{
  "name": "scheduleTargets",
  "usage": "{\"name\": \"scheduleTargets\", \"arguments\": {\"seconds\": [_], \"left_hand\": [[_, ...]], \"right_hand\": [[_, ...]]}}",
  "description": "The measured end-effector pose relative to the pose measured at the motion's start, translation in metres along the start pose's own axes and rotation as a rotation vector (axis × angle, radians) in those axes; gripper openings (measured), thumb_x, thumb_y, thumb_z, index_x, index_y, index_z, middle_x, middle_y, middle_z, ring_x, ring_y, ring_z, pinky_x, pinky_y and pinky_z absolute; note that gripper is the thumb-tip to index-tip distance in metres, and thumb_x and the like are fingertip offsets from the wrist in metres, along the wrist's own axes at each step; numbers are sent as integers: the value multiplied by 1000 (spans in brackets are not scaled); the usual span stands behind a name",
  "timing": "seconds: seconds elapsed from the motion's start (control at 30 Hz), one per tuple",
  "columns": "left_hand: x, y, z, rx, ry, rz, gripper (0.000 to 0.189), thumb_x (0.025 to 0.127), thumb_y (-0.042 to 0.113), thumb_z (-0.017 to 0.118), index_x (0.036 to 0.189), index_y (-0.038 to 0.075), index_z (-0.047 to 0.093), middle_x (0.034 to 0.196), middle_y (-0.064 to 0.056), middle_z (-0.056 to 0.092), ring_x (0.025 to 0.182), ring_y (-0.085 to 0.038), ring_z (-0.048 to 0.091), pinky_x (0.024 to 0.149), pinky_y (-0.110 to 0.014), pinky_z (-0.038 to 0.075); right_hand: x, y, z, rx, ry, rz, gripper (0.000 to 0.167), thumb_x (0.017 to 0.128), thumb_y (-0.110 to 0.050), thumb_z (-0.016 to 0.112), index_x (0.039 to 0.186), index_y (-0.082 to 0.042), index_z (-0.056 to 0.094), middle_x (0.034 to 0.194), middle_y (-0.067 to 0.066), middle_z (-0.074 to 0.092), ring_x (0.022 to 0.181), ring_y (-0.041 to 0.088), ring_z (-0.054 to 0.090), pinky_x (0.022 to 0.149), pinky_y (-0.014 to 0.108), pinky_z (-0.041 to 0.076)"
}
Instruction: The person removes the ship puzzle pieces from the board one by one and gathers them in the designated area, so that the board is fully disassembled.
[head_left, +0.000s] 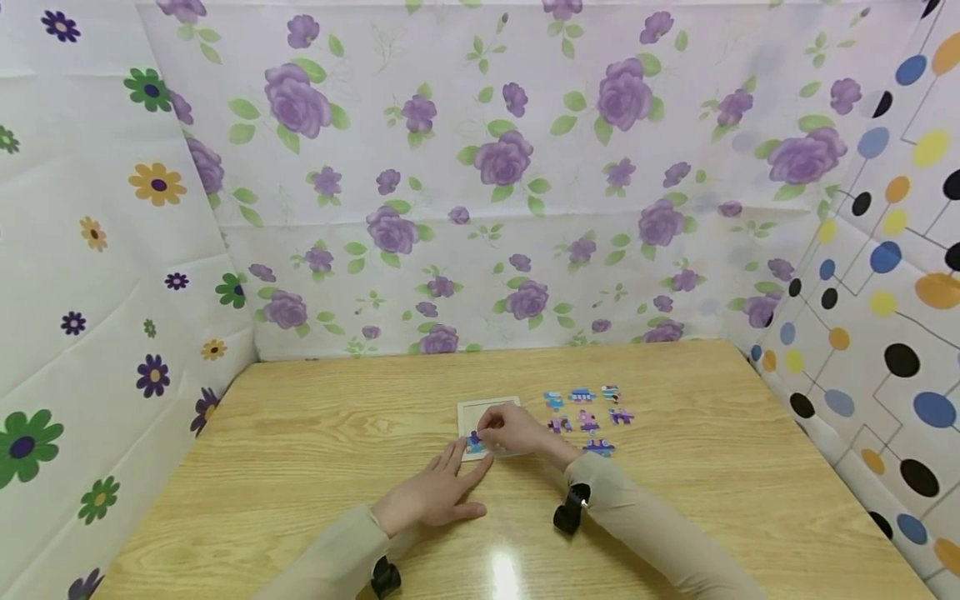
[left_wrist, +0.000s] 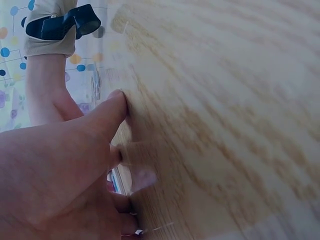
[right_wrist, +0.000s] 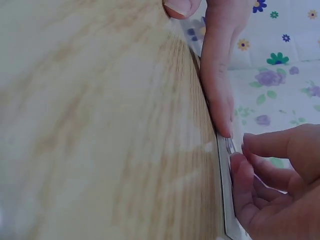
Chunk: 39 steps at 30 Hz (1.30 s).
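A white-rimmed puzzle tray [head_left: 488,402] lies on the wooden table, with a blue and purple puzzle piece [head_left: 473,444] in its near left corner. My right hand [head_left: 512,428] is over the tray, its thumb and fingertips pinching at the edge of a puzzle piece beside that corner. The fingers mostly hide what they hold. In the right wrist view, the right fingertips [right_wrist: 241,167] sit just inside the tray rim. My left hand [head_left: 435,493] lies with its fingers stretched out, the fingertips touching the tray's near left edge and the thumb spread on the table.
Several loose puzzle pieces [head_left: 587,420] lie in rows right of the tray, close to the right forearm. The wooden table [head_left: 337,433] ends at a flowered cloth [head_left: 480,208] behind. Patterned cloths stand at both sides. A black camera band [head_left: 572,510] circles the right wrist.
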<state>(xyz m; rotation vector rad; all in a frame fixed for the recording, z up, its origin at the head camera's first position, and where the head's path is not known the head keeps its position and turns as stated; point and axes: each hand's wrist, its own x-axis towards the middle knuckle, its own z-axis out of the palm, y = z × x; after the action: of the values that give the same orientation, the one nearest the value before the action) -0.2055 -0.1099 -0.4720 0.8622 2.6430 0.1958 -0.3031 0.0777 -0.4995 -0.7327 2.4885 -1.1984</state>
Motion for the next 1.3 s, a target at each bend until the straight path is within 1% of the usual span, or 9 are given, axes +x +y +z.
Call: {"name": "scheduleTargets", "arguments": {"seconds": [0.13,0.3,0.4,0.63,0.77,0.9,1.1,1.2,1.3], "left_hand": [[0,1,-1,0,-5,-2,74,97,52,47,156,17,19,157,-34,7,146,-47,12,115,-58,26],[0,2,0,-11,-12,-7,74,97,53,47,156,19,19,158,-32,6,147,-45,12,115,-57,26],[1,1,0,-2,-7,-5,74,96,53,47,156,19,19,157,-33,7,147,-45,12,115,-57,26],[5,0,-3,23,-55,-1,76,99,50,45,156,9,17,155,-37,4,146,-49,7,114,-59,25],[6,0,-4,15,-67,-11,78,99,51,46,155,6,18,156,-35,3,147,-47,6,115,-58,24],[5,-3,-4,2,-77,-1,80,98,52,47,155,5,17,157,-33,1,148,-45,4,116,-58,22],[4,-5,-4,6,-77,-7,80,97,54,47,155,7,17,158,-32,1,149,-42,4,118,-55,21],[3,-3,-5,-4,-84,-16,80,97,54,47,156,8,17,158,-31,1,149,-41,3,118,-55,19],[3,-3,-4,-12,-91,-29,80,97,55,46,156,10,15,159,-29,0,150,-40,1,118,-54,18]], "right_hand": [[0,-1,2,3,19,34,11,93,-10,62,100,-5,69,85,1,65,70,9,55,61,22,46],[0,-3,4,-12,2,58,6,89,-7,66,92,-4,70,75,0,62,63,8,52,58,20,43],[1,-4,4,-17,1,63,4,89,-5,66,91,-4,69,74,0,59,63,9,50,58,20,42],[2,-7,3,-31,-1,53,3,89,-5,65,92,-3,65,77,1,57,68,10,49,62,21,41],[2,-6,2,-14,2,53,3,90,-5,65,91,-5,63,78,0,57,68,10,49,62,20,42],[2,-3,0,46,15,71,3,89,-6,65,90,-5,62,77,0,57,66,9,51,60,20,43],[3,1,-7,231,25,172,9,90,-11,67,91,-4,61,73,1,61,65,10,59,60,22,49],[2,5,-9,307,34,202,11,90,-12,67,93,-4,60,75,2,63,67,11,61,61,23,52],[-3,6,-13,335,37,202,12,91,-13,65,96,-4,60,80,5,65,71,14,63,64,25,54]]}}
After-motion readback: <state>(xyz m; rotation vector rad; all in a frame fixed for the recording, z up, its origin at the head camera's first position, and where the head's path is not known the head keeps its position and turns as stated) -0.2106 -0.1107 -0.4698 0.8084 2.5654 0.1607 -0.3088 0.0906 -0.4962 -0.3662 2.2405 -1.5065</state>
